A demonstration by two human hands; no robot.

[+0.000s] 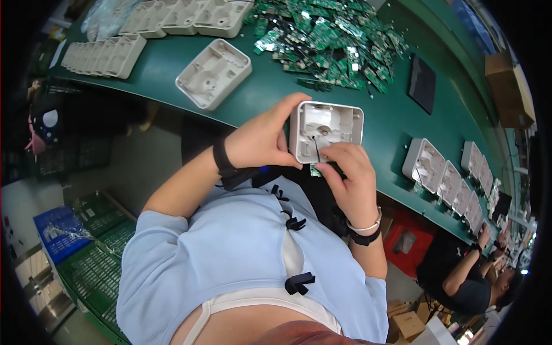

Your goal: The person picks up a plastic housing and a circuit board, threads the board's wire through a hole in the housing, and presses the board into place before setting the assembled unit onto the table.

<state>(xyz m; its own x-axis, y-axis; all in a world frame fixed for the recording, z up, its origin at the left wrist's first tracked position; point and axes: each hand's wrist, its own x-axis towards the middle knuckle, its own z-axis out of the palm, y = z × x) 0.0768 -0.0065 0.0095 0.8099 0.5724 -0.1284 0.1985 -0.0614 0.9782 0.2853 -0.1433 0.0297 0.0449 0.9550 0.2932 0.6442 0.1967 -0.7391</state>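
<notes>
A green desk carries a heap of green circuit boards on its far side. At the near edge, a white open housing is clasped around its left side by the left hand. The right hand has its fingers pinched on a thin black wire, with a small green board just beside the thumb.

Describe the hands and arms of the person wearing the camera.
The left hand and right hand are gloveless, below short light-blue sleeves. A black wristband circles the left wrist; the right has a dark band and pale bangle.
</notes>
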